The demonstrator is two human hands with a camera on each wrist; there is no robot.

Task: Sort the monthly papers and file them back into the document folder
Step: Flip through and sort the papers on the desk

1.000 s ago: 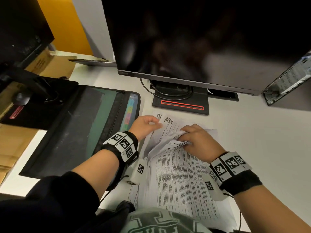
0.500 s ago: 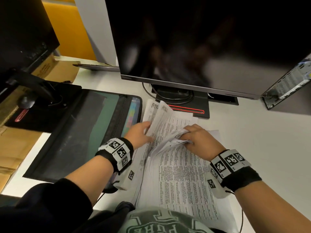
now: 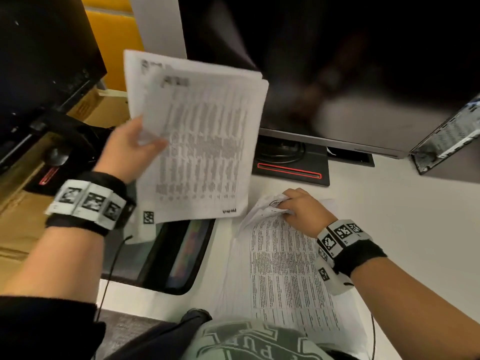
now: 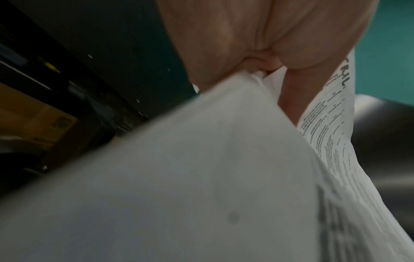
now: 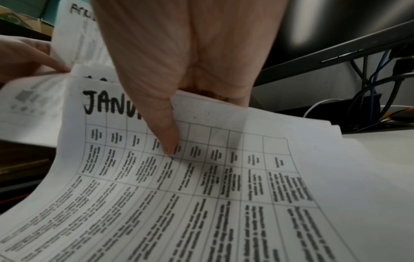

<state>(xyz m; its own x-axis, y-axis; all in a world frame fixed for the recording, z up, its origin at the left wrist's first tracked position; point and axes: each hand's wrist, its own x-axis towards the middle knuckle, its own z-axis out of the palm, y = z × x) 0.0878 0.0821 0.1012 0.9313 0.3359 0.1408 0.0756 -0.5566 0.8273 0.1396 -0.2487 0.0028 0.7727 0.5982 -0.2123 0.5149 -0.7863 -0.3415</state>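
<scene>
My left hand (image 3: 137, 149) pinches a few printed sheets (image 3: 197, 141) by their left edge and holds them up in the air over the open black document folder (image 3: 181, 258). The same sheets (image 4: 201, 177) fill the left wrist view, thumb on top. My right hand (image 3: 293, 211) grips the top edge of the paper stack (image 3: 283, 276) lying on the white desk (image 3: 389, 216), bending it up. In the right wrist view the thumb (image 5: 165, 131) presses on a table sheet headed "JANU…" (image 5: 201, 186).
A large dark monitor (image 3: 337, 74) on a black stand with a red line (image 3: 288, 172) stands behind the papers. A second black screen and its arm (image 3: 52, 81) sit at the left over cardboard boxes (image 3: 18, 224). A computer case (image 3: 449, 141) stands at the right.
My left hand has lifted a few sheets off the stack and swung them up and left, over the folder. My right hand has stayed on the stack's top edge.
</scene>
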